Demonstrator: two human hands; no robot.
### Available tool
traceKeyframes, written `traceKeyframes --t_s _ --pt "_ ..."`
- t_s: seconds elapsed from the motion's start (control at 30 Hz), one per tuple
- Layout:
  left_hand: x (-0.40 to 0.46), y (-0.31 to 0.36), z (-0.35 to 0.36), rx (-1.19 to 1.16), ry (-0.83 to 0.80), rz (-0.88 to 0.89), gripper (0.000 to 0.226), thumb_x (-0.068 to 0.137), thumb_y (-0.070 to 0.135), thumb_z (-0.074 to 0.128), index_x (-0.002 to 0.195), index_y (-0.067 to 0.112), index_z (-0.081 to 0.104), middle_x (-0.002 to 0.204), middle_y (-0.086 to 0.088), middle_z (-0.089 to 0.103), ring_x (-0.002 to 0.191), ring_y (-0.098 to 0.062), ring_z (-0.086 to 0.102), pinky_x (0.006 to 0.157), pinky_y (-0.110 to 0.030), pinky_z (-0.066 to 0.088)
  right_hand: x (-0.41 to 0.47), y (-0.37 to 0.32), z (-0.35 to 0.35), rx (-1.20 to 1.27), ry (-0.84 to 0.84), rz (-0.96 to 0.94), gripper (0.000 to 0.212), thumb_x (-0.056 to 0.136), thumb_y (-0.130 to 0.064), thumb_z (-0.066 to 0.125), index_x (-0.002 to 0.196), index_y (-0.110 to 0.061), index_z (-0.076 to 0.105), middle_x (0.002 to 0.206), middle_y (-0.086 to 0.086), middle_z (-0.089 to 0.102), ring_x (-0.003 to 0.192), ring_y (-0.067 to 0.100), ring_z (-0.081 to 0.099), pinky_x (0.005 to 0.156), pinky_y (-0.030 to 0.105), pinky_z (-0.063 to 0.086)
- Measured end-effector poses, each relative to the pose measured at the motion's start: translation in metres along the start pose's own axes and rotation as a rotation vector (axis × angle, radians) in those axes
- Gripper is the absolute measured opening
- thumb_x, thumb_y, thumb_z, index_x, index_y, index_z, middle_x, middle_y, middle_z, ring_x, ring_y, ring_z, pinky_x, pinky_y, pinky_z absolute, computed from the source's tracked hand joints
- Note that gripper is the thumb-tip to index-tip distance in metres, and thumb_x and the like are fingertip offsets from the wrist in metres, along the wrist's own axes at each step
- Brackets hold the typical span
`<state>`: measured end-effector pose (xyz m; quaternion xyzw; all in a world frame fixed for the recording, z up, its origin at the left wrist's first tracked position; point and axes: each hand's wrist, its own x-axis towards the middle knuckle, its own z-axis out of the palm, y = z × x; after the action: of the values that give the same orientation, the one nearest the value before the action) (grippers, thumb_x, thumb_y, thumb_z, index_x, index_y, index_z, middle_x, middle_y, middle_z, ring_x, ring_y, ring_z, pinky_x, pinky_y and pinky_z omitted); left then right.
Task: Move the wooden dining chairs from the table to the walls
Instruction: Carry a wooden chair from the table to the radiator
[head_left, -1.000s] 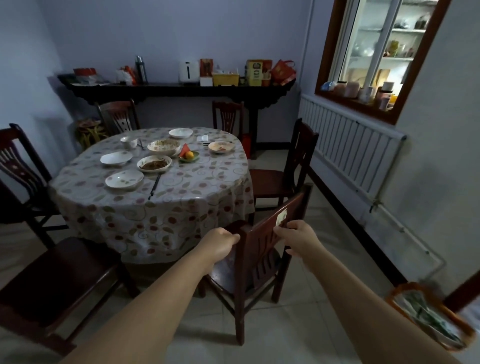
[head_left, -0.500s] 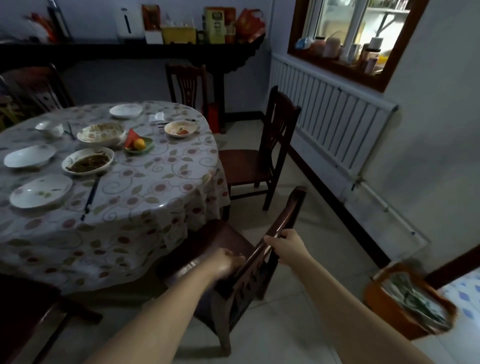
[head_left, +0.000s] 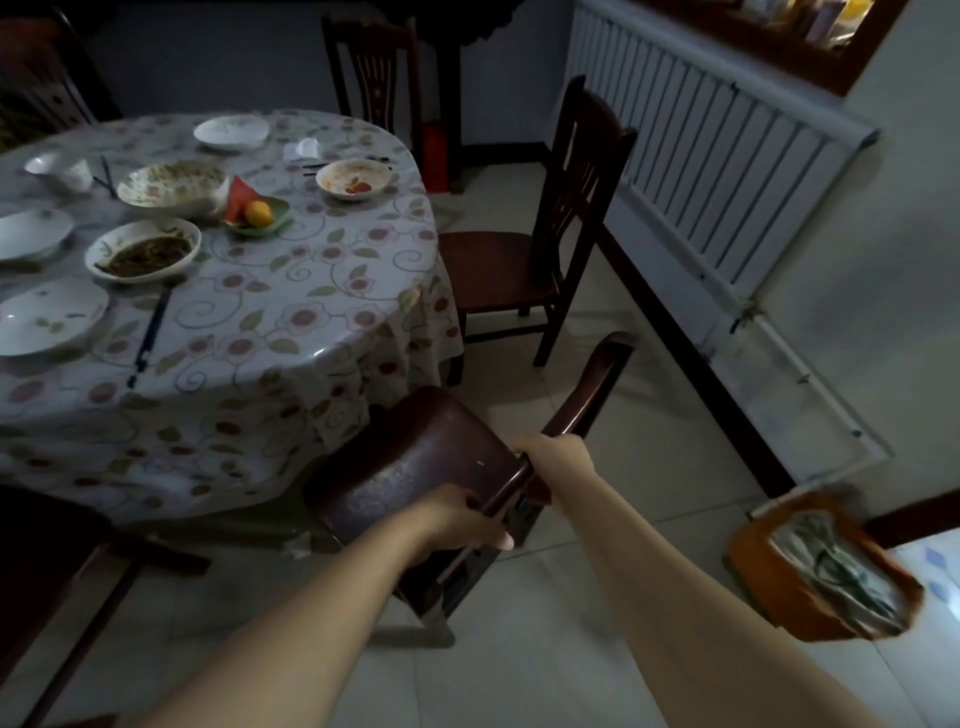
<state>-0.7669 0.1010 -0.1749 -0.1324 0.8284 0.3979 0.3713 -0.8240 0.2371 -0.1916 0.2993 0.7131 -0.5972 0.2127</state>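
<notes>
Both our hands, left (head_left: 465, 519) and right (head_left: 556, 460), clench the chair (head_left: 415, 467) top rail, seat beyond fingers near table (head_left: 311, 322); none visibly at walls yet.

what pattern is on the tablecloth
White tablecloth with pink-red flowers, green leaves and swirling vines; the head view, the only one, shows it clearly.

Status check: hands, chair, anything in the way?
Both hands, left and right, grip chair backrest. Chair tilted beside table. Second chair and orange bin nearby.

dark brown chair (head_left: 415, 467), floral tablecloth (head_left: 291, 332), orange bin (head_left: 769, 587)
</notes>
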Motion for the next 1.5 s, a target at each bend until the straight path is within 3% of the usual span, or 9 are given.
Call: traceKeyframes --t_s 0.13,0.27,0.63,0.77,0.93,1.03,1.17,1.27,1.5 --pt "0.007 -0.001 -0.002 -0.062 -0.009 0.006 0.025 0.065 0.021 0.08 0.089 0.017 0.071 0.1 -0.007 0.072 0.098 -0.021 0.066 0.087 -0.029 0.051 -0.007 -0.01 0.001 0.04 -0.005 0.008 0.067 0.051 -0.015 0.063 0.114 0.005 0.053 0.092 0.018 0.065 0.066 0.027 0.066 0.062 0.042 0.06" --pt "0.011 0.008 -0.002 -0.15 -0.027 0.036 0.017 0.066 0.02 0.08 0.079 0.018 0.069 0.088 -0.005 0.07 0.09 -0.022 0.067 0.079 -0.027 0.05 -0.007 -0.023 -0.003 -0.001 0.043 -0.014 0.013 0.07 -0.005 0.062 0.08 -0.003 0.053 0.077 0.013 0.058 0.068 0.027 0.061 0.075 0.046 0.058" --pt "0.037 0.071 0.027 -0.405 0.005 0.05 0.045 0.06 0.019 0.079 0.102 0.004 0.072 0.09 -0.013 0.072 0.088 -0.026 0.068 0.09 -0.039 0.055 0.028 -0.068 -0.048 -0.11 0.006 -0.109 0.009 0.068 -0.005 0.061 0.07 -0.004 0.052 0.082 0.017 0.058 0.071 0.032 0.061 0.072 0.045 0.058" --pt "0.052 0.122 0.049 -0.497 0.033 0.006 0.043 0.07 0.014 0.076 0.112 0.004 0.068 0.11 -0.016 0.069 0.1 -0.027 0.066 0.071 -0.029 0.053 0.053 -0.09 -0.087 -0.13 -0.036 -0.128 0.014 0.067 -0.005 0.06 0.079 -0.001 0.054 0.072 0.014 0.055 0.064 0.03 0.058 0.062 0.038 0.055" --pt "0.083 0.179 0.077 -0.606 0.053 -0.041 0.066 0.053 0.028 0.081 0.114 0.005 0.067 0.114 -0.017 0.068 0.106 -0.032 0.065 0.078 -0.035 0.055 0.091 -0.114 -0.136 -0.179 -0.11 -0.145 0.036 0.073 -0.002 0.06 0.108 0.005 0.057 0.084 0.019 0.06 0.072 0.029 0.06 0.07 0.04 0.056" --pt "0.103 0.209 0.095 -0.656 0.063 -0.049 0.063 0.064 0.026 0.083 0.119 0.002 0.064 0.116 -0.017 0.068 0.108 -0.032 0.064 0.074 -0.03 0.05 0.111 -0.127 -0.165 -0.237 -0.173 -0.172 0.04 0.078 -0.003 0.061 0.118 0.002 0.055 0.092 0.019 0.061 0.079 0.027 0.059 0.07 0.035 0.053" --pt "0.126 0.241 0.114 -0.698 0.083 -0.06 0.063 0.068 0.025 0.082 0.124 0.004 0.061 0.117 -0.015 0.067 0.107 -0.031 0.065 0.074 -0.031 0.052 0.131 -0.138 -0.193 -0.351 -0.219 -0.254 0.041 0.082 -0.007 0.062 0.121 -0.005 0.053 0.104 0.016 0.062 0.093 0.026 0.06 0.089 0.039 0.051" --pt "0.136 0.259 0.125 -0.706 0.101 -0.058 0.064 0.07 0.024 0.08 0.126 0.007 0.057 0.119 -0.012 0.065 0.104 -0.027 0.064 0.061 -0.026 0.045 0.143 -0.143 -0.208 -0.361 -0.249 -0.285 0.041 0.082 -0.005 0.061 0.123 -0.006 0.053 0.104 0.014 0.06 0.092 0.023 0.057 0.092 0.04 0.05" --pt "0.142 0.28 0.139 -0.681 0.105 -0.054 0.064 0.072 0.024 0.08 0.128 0.009 0.053 0.11 -0.006 0.063 0.082 -0.015 0.058 0.058 -0.024 0.04 0.155 -0.143 -0.232 -0.391 -0.264 -0.3 0.038 0.085 -0.009 0.061 0.122 -0.007 0.053 0.12 0.019 0.061 0.109 0.032 0.06 0.094 0.04 0.049"
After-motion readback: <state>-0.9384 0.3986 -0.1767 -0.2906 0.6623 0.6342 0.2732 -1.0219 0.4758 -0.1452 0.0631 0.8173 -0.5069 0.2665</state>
